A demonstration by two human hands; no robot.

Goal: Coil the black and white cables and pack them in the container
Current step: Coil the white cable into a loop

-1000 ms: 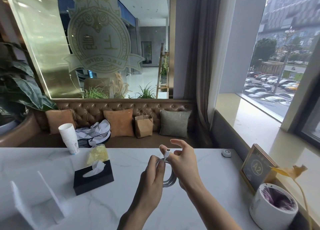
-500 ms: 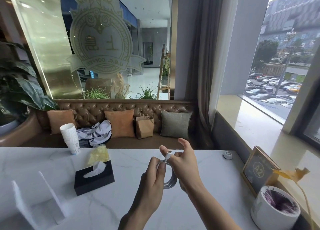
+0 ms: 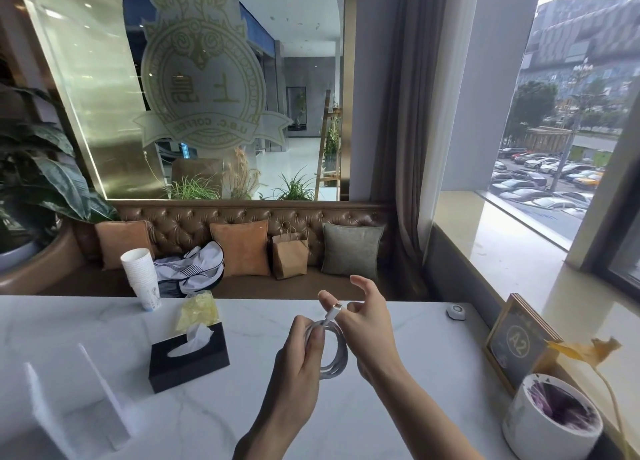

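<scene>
White cable (image 3: pixel 333 355): sat wound in a neat coil, held up above the bench (image 3: pixel 346 421) between both hands, its plug end poking up top.
Left hand (image 3: pixel 300 359): grip was clamped on the coil's left side, thumb and fingers pinching the loops together.
Right hand (image 3: pixel 367 331): grip was closed only at the plug, pressed against a fingertip; upper fingers were spread loose, the coil just left of the palm.
Tissue box (image 3: pixel 189 359): black, stood on the bench left of the hands, well apart.
Paper cups (image 3: pixel 141 277): stacked near the far edge.
White pot (image 3: pixel 550 421): rested at the right.
</scene>
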